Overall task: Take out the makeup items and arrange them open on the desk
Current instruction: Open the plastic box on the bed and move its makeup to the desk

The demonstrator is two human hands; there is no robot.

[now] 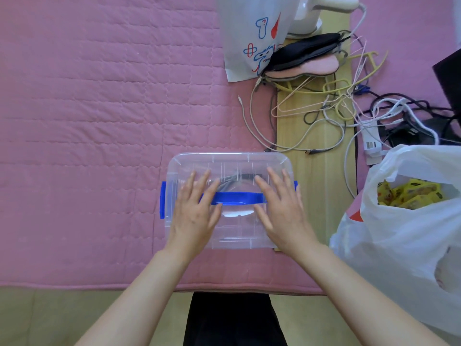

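Bare forearms are reaching up from the near edge, and both hands are lying flat on the lid of the clear plastic storage box with blue latches (229, 168), which is sitting on the pink quilted mat (99, 96). Its long axis is running left to right, straight ahead of the person. Each grip is open: left hand (193, 213) and right hand (280, 211) are flanking the blue carry handle (237, 198), equally near. Whatever makeup is inside is showing only as dark blurred shapes. Standing close on the right are a white plastic shopping bag (404, 221) and tangled cables (336, 116), possibly crowding the right latch.
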